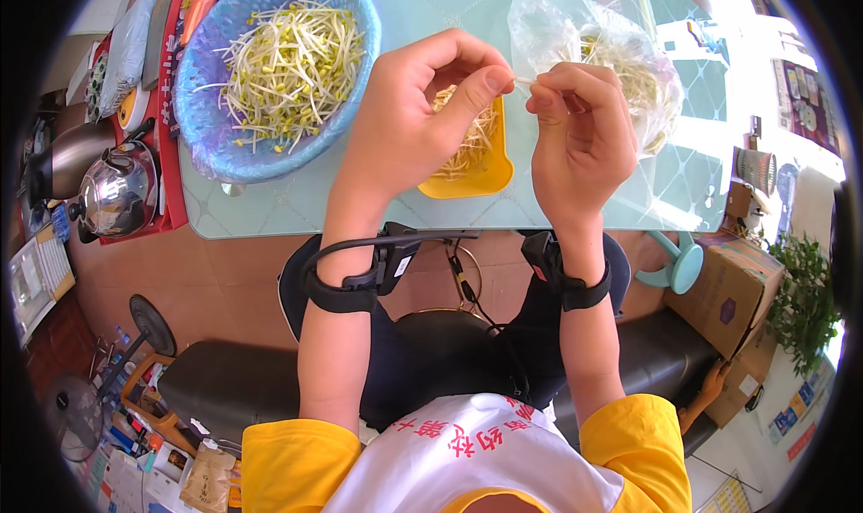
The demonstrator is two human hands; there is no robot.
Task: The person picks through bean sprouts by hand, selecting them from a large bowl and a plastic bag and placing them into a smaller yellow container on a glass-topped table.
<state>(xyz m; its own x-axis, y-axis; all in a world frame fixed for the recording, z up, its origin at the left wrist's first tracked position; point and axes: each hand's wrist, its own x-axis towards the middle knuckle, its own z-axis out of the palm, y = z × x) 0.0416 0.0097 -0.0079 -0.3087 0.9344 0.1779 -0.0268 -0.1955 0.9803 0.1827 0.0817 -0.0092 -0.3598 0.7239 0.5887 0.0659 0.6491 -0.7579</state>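
Above the glass tabletop, my left hand (431, 108) and my right hand (586, 135) pinch the two ends of one pale bean sprout (524, 81) between thumbs and fingertips. Below my left hand is a yellow plastic tray (497, 173) holding thin, brownish sprout roots (465, 155), partly hidden by that hand. To its left stands a blue basin (185, 118) lined with thin plastic, with a heap of yellow-headed bean sprouts (293, 74) inside. Behind my right hand lies a clear plastic bag (539, 21) of more sprouts (630, 68).
Beside the glass table (270, 209) on the left, a metal kettle (121, 189) rests on a red surface (172, 196). At right are a teal stool (684, 267) and a cardboard box (725, 290). A dark bench (229, 385) runs behind me. Cables hang near my wrists.
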